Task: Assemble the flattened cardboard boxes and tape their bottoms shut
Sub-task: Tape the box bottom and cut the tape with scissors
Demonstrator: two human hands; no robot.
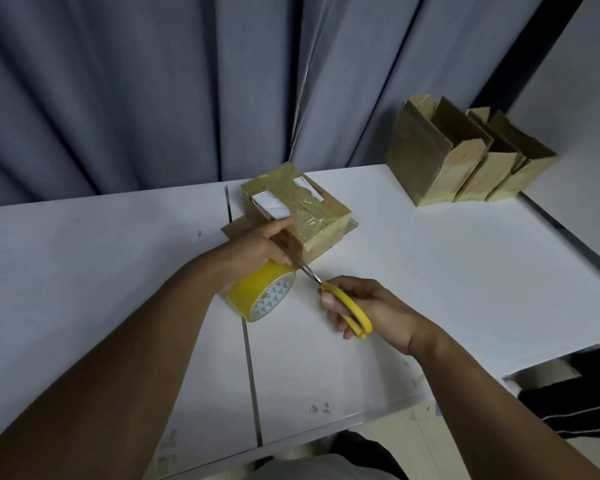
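Box (312, 216) is sitting bottom-up at the middle of the table (465, 271). Risk: the strip could be slackening and sticking to itself as the scissors (349, 306) are cutting beside the tape roll (262, 297). Left hand (257, 245) is gripping the tape roll, forefinger stretched onto the box; right hand (374, 310) is curling its fingers through the scissors' handles; blade gap too small to tell.

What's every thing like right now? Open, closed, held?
Box: flaps shut, covered in yellow tape.
Tape roll: held by the left hand, whose forefinger lies on the box.
Scissors: gripped by the right hand, blades nearly closed, tips by the roll.
Three boxes at the back: standing upright, tops open, bottoms taped.
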